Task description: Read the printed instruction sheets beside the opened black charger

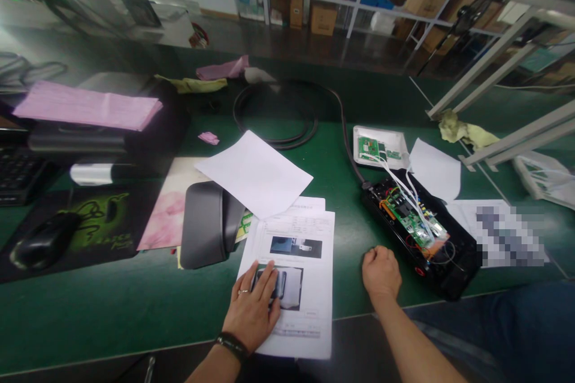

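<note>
My left hand [254, 308] lies flat with fingers stretched over a stack of printed pages [314, 287] with photos on it. A ring and a dark wristband show on that hand. My right hand [381, 274] rests on the green table as a loose fist, with nothing visible in it. Just right of it lies an opened black housing [458, 257] with a green circuit board [406, 209] inside. White wires link the board to a white cover [402, 137] holding smaller boards. A blank white sheet [256, 173] overlaps the top of the printed pages.
A thick black cable [344, 125] runs from the housing to a coil behind. On the left are a dark grey case [203, 224], a mouse [47, 239], a keyboard [18, 173] and pink cloths [87, 105]. Metal frame legs [485, 63] stand at right.
</note>
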Demonstrator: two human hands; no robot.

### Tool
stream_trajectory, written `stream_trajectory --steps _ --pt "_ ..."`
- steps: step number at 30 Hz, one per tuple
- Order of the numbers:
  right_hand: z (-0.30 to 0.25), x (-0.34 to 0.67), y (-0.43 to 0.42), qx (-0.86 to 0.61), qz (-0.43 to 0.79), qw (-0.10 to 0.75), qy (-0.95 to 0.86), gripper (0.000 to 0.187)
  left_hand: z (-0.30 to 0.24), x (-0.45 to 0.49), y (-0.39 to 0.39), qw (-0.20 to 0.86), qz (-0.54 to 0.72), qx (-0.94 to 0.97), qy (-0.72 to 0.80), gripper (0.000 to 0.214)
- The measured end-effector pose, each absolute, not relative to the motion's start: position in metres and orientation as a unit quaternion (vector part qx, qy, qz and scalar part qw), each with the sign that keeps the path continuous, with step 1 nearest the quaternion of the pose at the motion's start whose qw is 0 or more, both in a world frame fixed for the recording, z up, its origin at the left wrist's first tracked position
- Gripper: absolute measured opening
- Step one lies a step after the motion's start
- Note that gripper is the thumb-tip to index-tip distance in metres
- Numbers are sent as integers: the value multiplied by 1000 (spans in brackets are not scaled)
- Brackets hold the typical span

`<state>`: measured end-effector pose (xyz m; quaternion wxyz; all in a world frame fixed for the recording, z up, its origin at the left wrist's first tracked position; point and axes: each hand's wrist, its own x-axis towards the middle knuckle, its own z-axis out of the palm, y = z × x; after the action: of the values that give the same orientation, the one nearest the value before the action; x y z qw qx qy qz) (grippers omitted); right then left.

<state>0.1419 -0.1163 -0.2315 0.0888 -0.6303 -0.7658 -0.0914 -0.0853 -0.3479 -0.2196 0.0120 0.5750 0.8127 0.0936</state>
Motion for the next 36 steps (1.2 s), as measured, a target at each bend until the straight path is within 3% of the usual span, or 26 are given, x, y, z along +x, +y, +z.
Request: stream_trajectory --steps 36 --pt "-231 141 -115 -631 -88 79 -766 23 -220 -84 -348 5 92 577 811 49"
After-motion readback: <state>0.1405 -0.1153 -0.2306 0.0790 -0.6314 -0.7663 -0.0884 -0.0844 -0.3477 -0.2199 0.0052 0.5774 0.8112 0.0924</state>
